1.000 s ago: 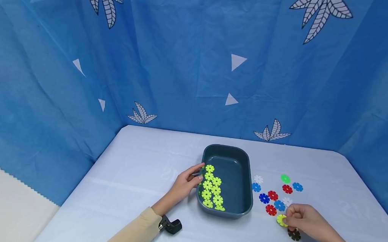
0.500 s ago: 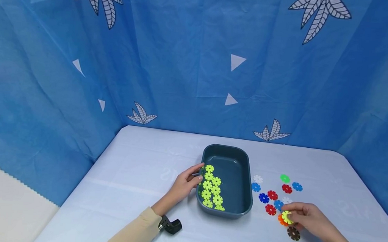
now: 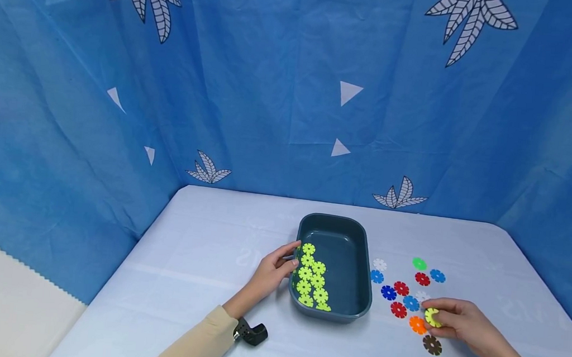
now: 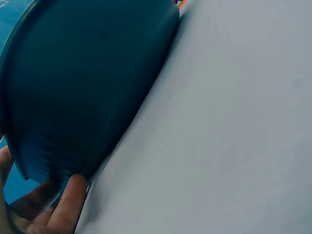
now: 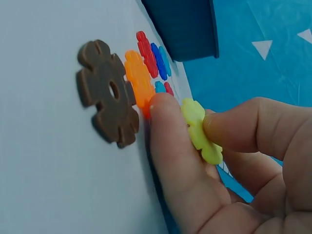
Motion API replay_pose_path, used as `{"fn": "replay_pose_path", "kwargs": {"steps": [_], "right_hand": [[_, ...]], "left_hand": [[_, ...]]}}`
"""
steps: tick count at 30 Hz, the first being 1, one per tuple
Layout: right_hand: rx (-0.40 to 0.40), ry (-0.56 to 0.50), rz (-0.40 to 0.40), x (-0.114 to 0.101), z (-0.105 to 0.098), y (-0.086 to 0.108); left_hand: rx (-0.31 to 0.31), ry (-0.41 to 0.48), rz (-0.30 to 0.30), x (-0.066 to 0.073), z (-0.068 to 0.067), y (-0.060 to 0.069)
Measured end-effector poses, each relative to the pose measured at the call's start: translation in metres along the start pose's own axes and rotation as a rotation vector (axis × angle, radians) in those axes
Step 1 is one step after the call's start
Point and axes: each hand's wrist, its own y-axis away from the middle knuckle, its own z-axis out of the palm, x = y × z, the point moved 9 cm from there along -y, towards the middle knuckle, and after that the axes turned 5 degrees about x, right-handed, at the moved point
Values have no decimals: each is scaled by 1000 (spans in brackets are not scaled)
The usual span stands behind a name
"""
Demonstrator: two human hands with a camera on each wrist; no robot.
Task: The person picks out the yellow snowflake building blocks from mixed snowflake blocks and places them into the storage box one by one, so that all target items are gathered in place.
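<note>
My right hand [image 3: 471,325] pinches a yellow flower-shaped notched plastic disc [image 3: 433,318] between thumb and fingers, at the right of the table. In the right wrist view the yellow disc [image 5: 200,131] tilts on edge, with a brown disc [image 5: 109,92] and an orange disc [image 5: 139,80] behind it. The orange disc [image 3: 418,324] and brown disc [image 3: 432,344] lie just left of and below that hand. My left hand [image 3: 268,275] touches the left wall of a dark teal tray [image 3: 350,262]; the left wrist view shows its fingers [image 4: 70,202] against the outer wall.
Several yellow-green discs [image 3: 317,281] lie along the tray's left side. Right of it are scattered red [image 3: 400,288], blue [image 3: 388,292], white [image 3: 379,264] and green discs [image 3: 419,263] on the white tablecloth [image 3: 200,239]. A blue curtain [image 3: 273,88] hangs behind.
My right hand has lifted the yellow disc and drawn it slightly right and up, uncovering the orange disc beneath. The left hand and tray have stayed put.
</note>
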Motion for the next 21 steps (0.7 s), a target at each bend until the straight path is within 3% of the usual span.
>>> {"fn": "replay_pose_path", "kwargs": {"steps": [9, 21], "right_hand": [[-114, -108, -19, 1, -3, -3], [-197, -197, -32, -7, -4, -9]], "left_hand": [[8, -6, 4, 0, -2, -1], [4, 7, 1, -2, 0, -1]]}}
